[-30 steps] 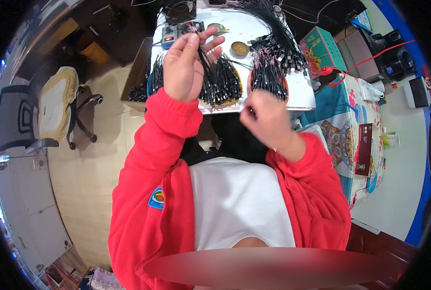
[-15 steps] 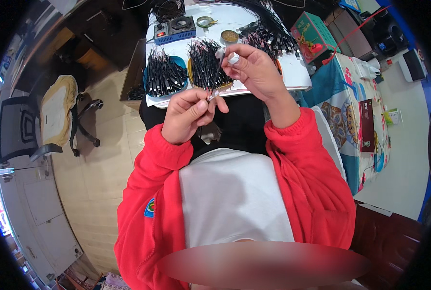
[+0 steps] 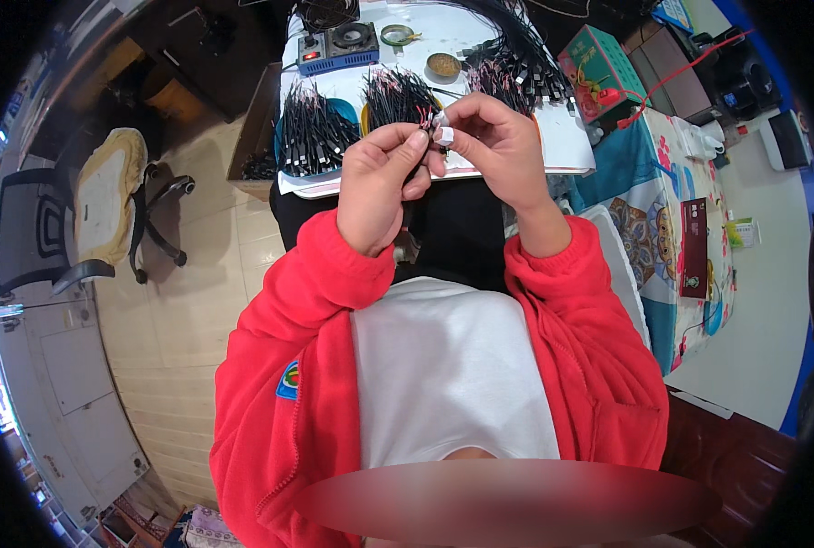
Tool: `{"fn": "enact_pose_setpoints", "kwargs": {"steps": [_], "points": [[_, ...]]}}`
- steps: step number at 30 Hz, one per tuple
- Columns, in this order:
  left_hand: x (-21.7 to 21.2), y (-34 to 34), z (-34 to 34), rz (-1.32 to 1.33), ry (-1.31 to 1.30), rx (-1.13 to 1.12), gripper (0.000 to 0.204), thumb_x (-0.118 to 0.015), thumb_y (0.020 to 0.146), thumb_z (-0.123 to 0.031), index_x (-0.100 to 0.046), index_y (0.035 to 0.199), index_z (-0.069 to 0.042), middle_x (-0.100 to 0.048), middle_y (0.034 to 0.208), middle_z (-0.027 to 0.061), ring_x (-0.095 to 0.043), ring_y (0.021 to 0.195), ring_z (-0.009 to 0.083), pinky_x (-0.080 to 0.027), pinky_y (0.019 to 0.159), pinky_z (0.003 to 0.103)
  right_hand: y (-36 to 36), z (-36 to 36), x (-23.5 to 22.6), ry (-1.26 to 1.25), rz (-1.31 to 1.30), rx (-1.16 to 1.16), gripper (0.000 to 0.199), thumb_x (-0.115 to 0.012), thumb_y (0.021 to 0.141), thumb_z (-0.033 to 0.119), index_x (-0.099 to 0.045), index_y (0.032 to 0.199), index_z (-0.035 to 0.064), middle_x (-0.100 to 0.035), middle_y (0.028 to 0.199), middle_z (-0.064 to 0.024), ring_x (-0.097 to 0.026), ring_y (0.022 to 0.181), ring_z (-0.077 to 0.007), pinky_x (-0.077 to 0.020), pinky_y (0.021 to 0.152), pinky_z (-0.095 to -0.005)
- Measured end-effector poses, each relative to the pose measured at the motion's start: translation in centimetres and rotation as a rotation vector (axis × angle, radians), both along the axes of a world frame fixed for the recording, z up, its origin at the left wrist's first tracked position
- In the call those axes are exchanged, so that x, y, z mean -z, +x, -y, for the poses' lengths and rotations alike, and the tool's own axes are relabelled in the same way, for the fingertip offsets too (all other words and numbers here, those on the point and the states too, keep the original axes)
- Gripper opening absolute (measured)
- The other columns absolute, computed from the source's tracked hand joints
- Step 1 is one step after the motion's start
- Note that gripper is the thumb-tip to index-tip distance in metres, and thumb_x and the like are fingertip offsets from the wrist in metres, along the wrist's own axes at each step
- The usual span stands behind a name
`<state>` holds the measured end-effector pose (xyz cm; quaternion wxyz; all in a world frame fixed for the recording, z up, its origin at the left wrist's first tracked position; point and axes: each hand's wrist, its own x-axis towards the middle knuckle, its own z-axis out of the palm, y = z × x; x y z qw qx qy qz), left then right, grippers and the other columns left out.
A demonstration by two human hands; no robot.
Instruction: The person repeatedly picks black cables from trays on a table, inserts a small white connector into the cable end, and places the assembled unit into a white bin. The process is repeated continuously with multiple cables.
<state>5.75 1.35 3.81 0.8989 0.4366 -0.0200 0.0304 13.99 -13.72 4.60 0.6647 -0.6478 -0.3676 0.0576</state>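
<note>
Close above the near edge of a white desk [image 3: 567,151], a person in a red jacket brings both hands together. Fingers of the left hand [image 3: 379,187] are pressed together, pinching a thin black wire [image 3: 422,137] near its tip. Fingers of the right hand [image 3: 493,146] pinch a small white piece [image 3: 443,134], just beside that tip; whether the two touch cannot be told. Bundles of black wires [image 3: 311,132] lie fanned across the desk behind the hands, with a blue box [image 3: 338,47] at its far side. An office chair [image 3: 69,219] stands well apart at left.
</note>
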Motion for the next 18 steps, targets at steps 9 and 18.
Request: {"fn": "enact_pose_setpoints", "kwargs": {"steps": [9, 18], "points": [[0.6, -0.3, 1.5, 0.199, 0.645, -0.445, 0.016, -0.055, 0.093, -0.005, -0.058, 0.101, 0.008, -0.063, 0.076, 0.0063, -0.058, 0.065, 0.01, -0.047, 0.061, 0.021, -1.5, 0.4, -2.0, -0.098, -0.098, 0.144, 0.01, -0.065, 0.086, 0.003, -0.063, 0.094, -0.002, -0.058, 0.076, 0.001, -0.052, 0.069, -0.0038, -0.0403, 0.059, -0.0176], [0.7, -0.2, 0.9, 0.072, 0.109, -0.136, 0.016, -0.055, 0.092, -0.007, -0.06, 0.1, 0.006, -0.062, 0.074, 0.0067, -0.045, 0.056, 0.0048, -0.032, 0.049, 0.017, -1.8, 0.0, -0.8, -0.055, 0.125, 0.18, 0.01, -0.062, 0.085, 0.0, -0.063, 0.096, -0.0012, -0.06, 0.089, -0.0054, -0.057, 0.073, -0.0082, -0.0449, 0.066, -0.02]]}}
